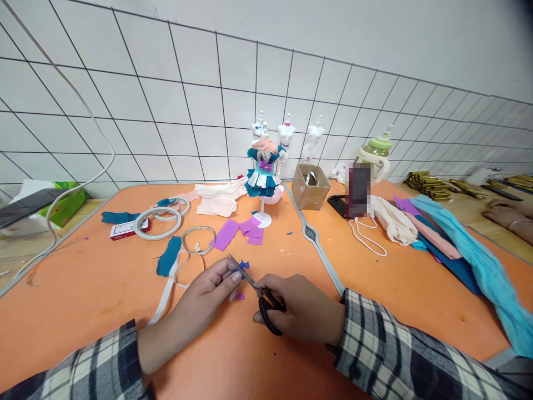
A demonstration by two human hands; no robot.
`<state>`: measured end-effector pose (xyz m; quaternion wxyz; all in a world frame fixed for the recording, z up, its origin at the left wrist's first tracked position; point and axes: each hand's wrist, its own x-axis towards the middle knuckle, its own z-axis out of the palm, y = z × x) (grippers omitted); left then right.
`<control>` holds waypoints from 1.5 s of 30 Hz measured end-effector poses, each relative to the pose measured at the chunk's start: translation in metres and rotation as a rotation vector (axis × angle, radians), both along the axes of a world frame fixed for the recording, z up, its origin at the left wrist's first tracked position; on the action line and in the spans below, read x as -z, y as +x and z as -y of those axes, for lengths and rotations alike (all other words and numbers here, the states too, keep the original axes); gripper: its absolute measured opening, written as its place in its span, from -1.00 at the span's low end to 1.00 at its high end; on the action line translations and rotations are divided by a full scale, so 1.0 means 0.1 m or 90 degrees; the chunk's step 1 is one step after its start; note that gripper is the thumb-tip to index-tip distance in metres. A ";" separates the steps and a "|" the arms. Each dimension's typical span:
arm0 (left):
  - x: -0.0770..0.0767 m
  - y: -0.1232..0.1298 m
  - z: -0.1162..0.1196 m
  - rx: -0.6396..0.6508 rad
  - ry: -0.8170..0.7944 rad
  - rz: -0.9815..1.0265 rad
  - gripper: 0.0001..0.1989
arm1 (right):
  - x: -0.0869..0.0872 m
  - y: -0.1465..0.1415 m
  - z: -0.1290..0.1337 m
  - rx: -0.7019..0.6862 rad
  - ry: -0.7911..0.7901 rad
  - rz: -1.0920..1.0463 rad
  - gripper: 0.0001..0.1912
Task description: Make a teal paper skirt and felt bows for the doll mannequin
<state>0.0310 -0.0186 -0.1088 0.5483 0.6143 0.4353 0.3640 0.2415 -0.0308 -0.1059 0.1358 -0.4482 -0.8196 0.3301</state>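
Note:
My left hand [212, 289] pinches a small blue piece [244, 268] between thumb and fingers near the middle of the orange mat. My right hand [297, 308] is closed round the black handles of a pair of scissors [252, 280], whose blades reach left across the blue piece. A small purple scrap [240, 296] shows just below my left fingertips. Beyond my hands, a miniature dress form [264, 176] on a white stand wears a teal and white ruffled dress with a purple bow. Purple fabric pieces [227, 234] lie at its left.
Tape rings [157, 239], teal scraps [169, 256] and a white ribbon [164, 297] lie left. A cardboard box [310, 189], bare dress forms [313, 139] and a bottle [375, 153] stand behind. Fabric strips [470, 244] lie right; another person's hands [510, 216] rest at the far right.

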 end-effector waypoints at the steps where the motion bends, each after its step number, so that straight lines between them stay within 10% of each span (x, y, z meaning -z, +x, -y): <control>1: 0.01 0.00 0.00 0.000 0.001 -0.002 -0.64 | 0.01 0.00 0.00 0.002 0.001 -0.002 -0.76; 11: 0.01 -0.09 -0.03 -0.081 0.211 -0.102 -0.79 | -0.01 0.11 -0.19 0.149 0.072 0.046 -0.77; 23: 0.09 -0.09 0.00 0.038 0.170 -0.018 -0.79 | 0.07 0.13 -0.18 0.104 0.199 0.126 -0.84; 32: 0.05 -0.07 0.04 0.027 0.178 -0.075 -0.74 | 0.01 0.14 -0.20 0.085 -0.014 0.100 -0.61; 38: 0.10 0.05 0.13 -0.044 0.048 0.041 -0.75 | -0.09 0.06 -0.06 0.043 0.031 -0.129 -0.50; 41: 0.18 0.16 0.20 -0.086 -0.035 0.123 -0.73 | -0.03 -0.10 0.04 -0.019 -0.093 -0.337 -0.29; 45: 0.21 0.24 0.27 -0.070 -0.081 0.150 -0.70 | 0.10 -0.29 0.10 -0.022 -0.226 -0.531 -0.54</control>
